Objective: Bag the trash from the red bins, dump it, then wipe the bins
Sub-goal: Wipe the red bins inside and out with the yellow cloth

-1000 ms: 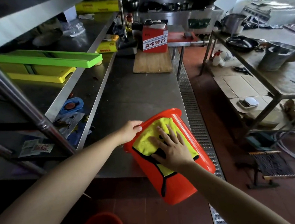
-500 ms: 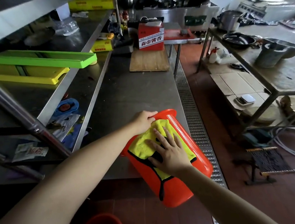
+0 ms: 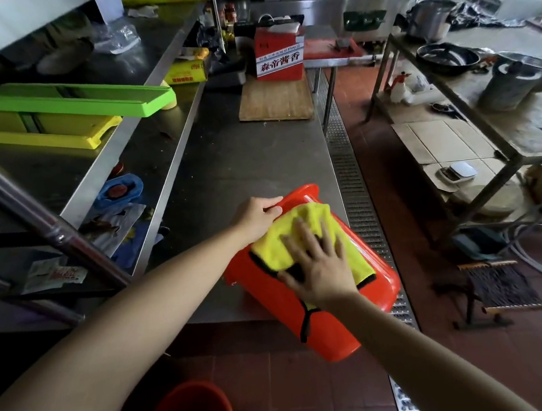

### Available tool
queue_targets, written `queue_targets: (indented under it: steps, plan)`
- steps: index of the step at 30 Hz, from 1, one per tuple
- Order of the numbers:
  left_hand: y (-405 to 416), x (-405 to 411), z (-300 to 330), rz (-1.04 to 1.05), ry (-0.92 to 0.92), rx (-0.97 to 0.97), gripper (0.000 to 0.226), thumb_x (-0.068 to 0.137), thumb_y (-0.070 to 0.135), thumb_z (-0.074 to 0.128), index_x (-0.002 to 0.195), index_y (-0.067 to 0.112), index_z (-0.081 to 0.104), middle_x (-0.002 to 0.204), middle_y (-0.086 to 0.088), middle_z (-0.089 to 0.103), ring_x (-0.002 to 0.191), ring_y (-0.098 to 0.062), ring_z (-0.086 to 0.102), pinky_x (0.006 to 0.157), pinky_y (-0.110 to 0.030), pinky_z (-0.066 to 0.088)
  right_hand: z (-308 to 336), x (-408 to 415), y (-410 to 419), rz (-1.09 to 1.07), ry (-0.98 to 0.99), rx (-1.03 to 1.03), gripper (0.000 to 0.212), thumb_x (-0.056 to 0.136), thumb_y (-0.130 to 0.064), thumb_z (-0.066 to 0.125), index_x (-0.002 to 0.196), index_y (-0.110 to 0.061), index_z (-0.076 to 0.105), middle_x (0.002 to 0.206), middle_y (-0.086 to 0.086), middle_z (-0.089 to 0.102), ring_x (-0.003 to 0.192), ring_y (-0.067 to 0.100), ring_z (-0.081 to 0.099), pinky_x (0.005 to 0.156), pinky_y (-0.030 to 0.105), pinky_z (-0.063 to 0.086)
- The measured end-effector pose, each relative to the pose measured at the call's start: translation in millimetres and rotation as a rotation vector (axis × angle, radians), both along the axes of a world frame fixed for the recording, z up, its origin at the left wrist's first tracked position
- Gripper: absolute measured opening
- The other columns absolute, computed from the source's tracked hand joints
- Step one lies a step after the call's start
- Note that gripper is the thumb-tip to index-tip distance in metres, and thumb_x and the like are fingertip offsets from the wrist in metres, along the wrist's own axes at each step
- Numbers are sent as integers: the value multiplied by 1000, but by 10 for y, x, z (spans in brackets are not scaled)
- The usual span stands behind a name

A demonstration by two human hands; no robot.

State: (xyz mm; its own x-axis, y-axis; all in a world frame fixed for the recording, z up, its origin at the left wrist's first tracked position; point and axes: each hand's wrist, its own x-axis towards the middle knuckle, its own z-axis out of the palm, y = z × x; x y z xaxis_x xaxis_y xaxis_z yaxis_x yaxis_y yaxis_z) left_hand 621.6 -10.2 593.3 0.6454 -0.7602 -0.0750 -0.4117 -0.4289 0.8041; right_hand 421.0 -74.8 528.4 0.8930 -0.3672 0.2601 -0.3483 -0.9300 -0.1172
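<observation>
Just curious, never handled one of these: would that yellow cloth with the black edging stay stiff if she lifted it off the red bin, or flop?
Probably floppy: the yellow cloth with black edging drapes over the curved side of the red plastic bin and wrinkles under the right hand. It looks thin, so likely light. The left hand grips the bin's rim, perhaps steadying it.

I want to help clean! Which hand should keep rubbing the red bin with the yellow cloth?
The right hand. It lies flat on the yellow cloth atop the tipped red bin; the left hand grips the bin's rim, steadying it.
</observation>
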Motion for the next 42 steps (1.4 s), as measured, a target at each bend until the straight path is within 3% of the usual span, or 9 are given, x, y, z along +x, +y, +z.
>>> queue_targets:
  steps: [6,12,18,22,27,31,33,39,42]
  plan:
    - [41,18,138,-91,-250,93,38,96,29,62,131,16,62,126,-1,59,117,-17,57,103,-30,43,-141,-51,195,307,100,-293,70,93,-70,45,154,-37,35,169,1,2,154,39,-4,120,66,5]
    - [146,-41,181,-141,-353,68,36,97,20,61,131,8,62,122,-5,60,110,-21,58,95,-27,44,194,88,-525,165,46,97,71,89,-77,41,153,-54,24,168,-14,2,156,26,7,121,54,24]
    - [222,-71,192,-133,-398,81,36,98,14,57,133,5,59,125,-7,59,110,-20,58,87,-15,38,291,214,-844,-3,14,486,69,90,-71,47,153,-49,30,167,-13,11,155,19,11,123,45,21]
    - [249,-83,188,-141,-417,96,34,99,11,56,132,3,59,121,-11,60,108,-23,60,86,-14,36,106,80,-404,2,-64,259,69,94,-73,37,151,-35,39,168,-9,14,154,30,15,120,52,25]
    - [280,-110,196,-140,-424,97,34,98,17,58,131,7,61,118,-8,62,106,-20,60,86,-12,36,-123,-147,120,213,-45,-90,46,96,-64,43,120,-26,55,168,-2,12,155,37,0,119,61,19]
    - [267,-149,235,-129,-442,127,36,100,22,56,134,11,58,115,-7,60,104,-19,60,86,-19,41,-176,-223,167,359,4,-200,61,97,-66,41,149,-35,39,169,-1,8,155,37,1,121,61,13]
    - [250,-158,253,-126,-438,132,36,99,19,58,134,10,58,106,-11,59,98,-23,60,80,-17,37,-96,-227,-25,308,-7,-108,66,96,-71,37,154,-42,27,169,-7,4,155,31,2,121,57,15]
    - [275,-147,264,-111,-393,179,38,101,20,55,138,11,53,100,-4,50,91,-13,52,80,-17,35,62,-270,-597,-38,-114,507,69,94,-65,48,154,-35,36,167,-8,15,154,15,16,123,44,22]
    - [255,-154,251,-97,-394,174,38,100,19,56,137,11,55,98,-6,51,88,-13,52,75,-14,33,8,-245,-334,-162,-42,397,72,94,-73,33,157,-39,26,169,-8,7,155,25,11,125,47,16]
